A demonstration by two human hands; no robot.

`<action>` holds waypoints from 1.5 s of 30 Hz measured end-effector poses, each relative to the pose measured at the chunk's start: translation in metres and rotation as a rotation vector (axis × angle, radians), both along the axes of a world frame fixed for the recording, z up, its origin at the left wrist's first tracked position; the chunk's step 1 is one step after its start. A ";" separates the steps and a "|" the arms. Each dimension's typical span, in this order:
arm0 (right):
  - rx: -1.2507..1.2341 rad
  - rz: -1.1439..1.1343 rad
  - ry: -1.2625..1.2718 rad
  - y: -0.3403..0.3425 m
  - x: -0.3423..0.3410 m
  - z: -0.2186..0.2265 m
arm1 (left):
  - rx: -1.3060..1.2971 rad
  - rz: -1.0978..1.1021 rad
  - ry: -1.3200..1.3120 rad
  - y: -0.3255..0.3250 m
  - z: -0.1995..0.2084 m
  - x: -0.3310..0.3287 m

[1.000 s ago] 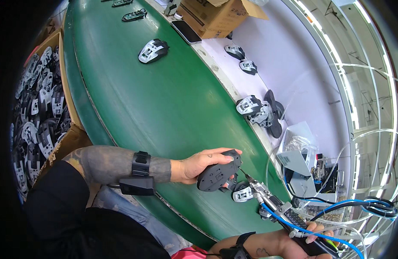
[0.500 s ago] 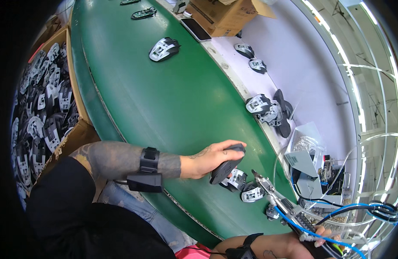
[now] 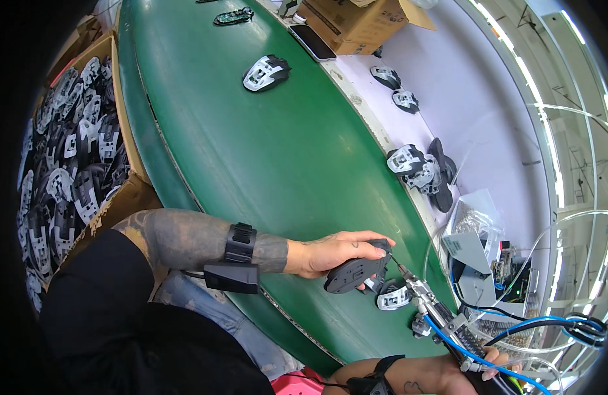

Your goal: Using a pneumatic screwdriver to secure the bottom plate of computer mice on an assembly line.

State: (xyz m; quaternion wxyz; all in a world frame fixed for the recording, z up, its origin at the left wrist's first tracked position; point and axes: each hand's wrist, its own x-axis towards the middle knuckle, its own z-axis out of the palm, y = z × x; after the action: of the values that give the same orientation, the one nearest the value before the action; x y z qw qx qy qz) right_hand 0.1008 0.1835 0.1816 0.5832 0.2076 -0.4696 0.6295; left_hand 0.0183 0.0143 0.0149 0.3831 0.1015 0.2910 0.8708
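My left hand (image 3: 333, 252) is closed round a computer mouse (image 3: 352, 274), its flat black underside facing up, above the belt. In my right hand (image 3: 494, 361) is an air-hose-fed screwdriver (image 3: 436, 308), tilted up and left. Its thin bit reaches the right end of the mouse, by my left fingertips; whether it touches cannot be made out. Just beyond the held mouse lies a white and black mouse shell (image 3: 393, 296) on the green belt. Another shell is mostly hidden behind my left hand.
The green conveyor belt (image 3: 251, 151) carries another mouse shell (image 3: 266, 73) farther up. Several shells and a phone (image 3: 312, 43) lie along the right ledge near a cardboard box (image 3: 353, 26). At left stands a carton (image 3: 125, 112) full of mouse parts. Hoses (image 3: 548, 322) hang at right.
My left hand has turned the mouse so its underside faces up and moved it slightly right and down, against the screwdriver's tip. The right hand has barely moved.
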 end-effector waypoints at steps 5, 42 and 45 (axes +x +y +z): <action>0.042 -0.031 0.000 0.002 0.002 0.000 | 0.028 -0.034 -0.010 0.002 -0.001 0.000; 0.305 0.531 -0.120 -0.003 0.016 -0.008 | 0.250 0.214 -0.104 -0.015 0.002 -0.026; 0.314 0.563 -0.139 -0.003 0.015 -0.011 | 0.234 0.230 -0.085 -0.014 0.002 -0.023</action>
State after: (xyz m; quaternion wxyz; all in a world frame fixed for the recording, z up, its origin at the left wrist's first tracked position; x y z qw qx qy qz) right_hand 0.1163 0.1801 0.1703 0.3139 0.3732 -0.5237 0.6985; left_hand -0.0045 0.0003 0.0170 0.2786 0.0744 0.1810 0.9402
